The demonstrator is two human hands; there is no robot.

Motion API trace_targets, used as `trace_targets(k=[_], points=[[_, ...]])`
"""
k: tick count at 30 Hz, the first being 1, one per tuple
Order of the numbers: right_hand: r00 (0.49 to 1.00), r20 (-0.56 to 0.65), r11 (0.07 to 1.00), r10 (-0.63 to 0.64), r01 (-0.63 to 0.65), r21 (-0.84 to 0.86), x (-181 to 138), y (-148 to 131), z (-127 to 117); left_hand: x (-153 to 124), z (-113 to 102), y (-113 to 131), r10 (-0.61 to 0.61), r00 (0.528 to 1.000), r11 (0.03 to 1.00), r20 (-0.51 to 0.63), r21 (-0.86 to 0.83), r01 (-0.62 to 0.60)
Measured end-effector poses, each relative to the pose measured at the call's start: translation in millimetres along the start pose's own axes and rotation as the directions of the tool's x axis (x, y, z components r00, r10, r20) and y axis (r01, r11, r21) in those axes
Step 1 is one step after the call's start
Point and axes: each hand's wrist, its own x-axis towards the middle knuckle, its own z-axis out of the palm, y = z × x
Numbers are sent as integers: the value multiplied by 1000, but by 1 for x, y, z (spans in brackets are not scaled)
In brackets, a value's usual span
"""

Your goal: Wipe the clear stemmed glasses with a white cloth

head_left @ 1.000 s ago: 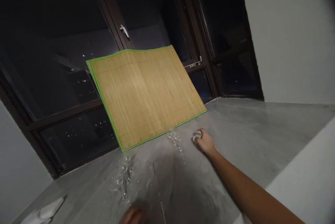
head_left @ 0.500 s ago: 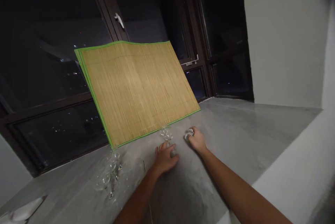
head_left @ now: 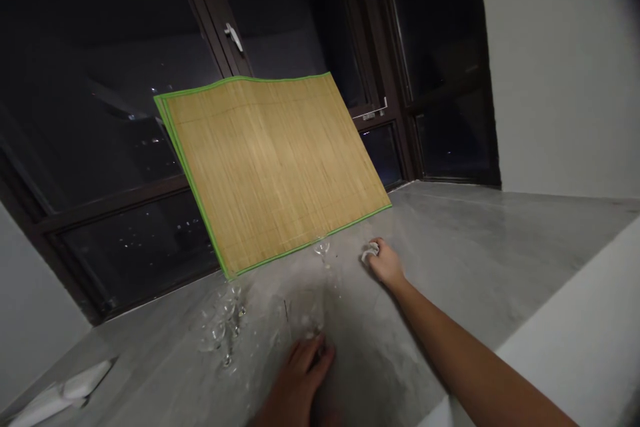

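Observation:
My left hand (head_left: pixel 305 374) is low in the middle of the view, its fingers closed round the stem of a clear wine glass (head_left: pixel 306 310). The bowl of that glass is faint and blurred above the fingertips. Further right, my right hand (head_left: pixel 387 266) pinches a small, crumpled white cloth (head_left: pixel 370 252) against the grey ledge; whether it is fabric or paper I cannot tell. Another clear stemmed glass (head_left: pixel 322 248) stands between the hands, by the lower edge of the bamboo mat. Several more stemmed glasses (head_left: pixel 227 324) cluster to the left.
A bamboo mat (head_left: pixel 280 167) with green edging leans against the dark window (head_left: pixel 115 147). The grey stone ledge (head_left: pixel 480 260) stretches right to a pale wall (head_left: pixel 560 80). A white folded bundle (head_left: pixel 65 394) lies at the lower left.
My left hand has drawn back toward me with one wine glass, away from the glass by the mat. My right hand still holds the white cloth. The view has shifted slightly.

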Motion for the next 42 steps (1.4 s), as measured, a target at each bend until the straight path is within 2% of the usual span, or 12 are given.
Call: trace_targets(k=[3,5,8,11,14,19,25,29,33,35,36,42], points=[[1000,0,1000,-7,7,10,1,1,1,-18,1,-21,-145,988,989,-52,28,146],[1000,0,1000,-13,13,15,0,1,1,-16,0,-30,-304,940,951,-153,2,308],[1000,-4,1000,-20,20,19,-1,1,0,5,-6,-42,-477,840,871,-258,-11,491],[1000,-4,1000,-23,23,18,-1,1,0,33,-17,-60,-579,767,796,-277,10,605],[1000,1,1000,-25,25,19,0,1,1,54,-29,-80,-636,729,758,-254,-24,652],[999,1,999,-32,32,35,0,1,1,62,-34,-96,-641,729,756,-239,-36,653],[999,6,998,-33,32,49,0,1,1,59,-38,-92,-659,717,745,-227,-65,664],[1000,7,999,-27,27,48,3,3,3,45,-41,-67,-631,717,749,-296,8,663],[1000,3,999,-22,22,40,3,3,4,44,-33,-21,-490,809,828,-326,118,549],[1000,4,999,-19,19,35,2,2,3,60,-28,-1,-362,890,912,-277,91,399],[1000,5,999,-17,17,32,2,2,2,73,-26,6,-318,911,935,-264,73,347],[1000,14,1000,-20,20,16,-2,-3,-2,168,-33,11,-395,899,915,-187,6,403]])
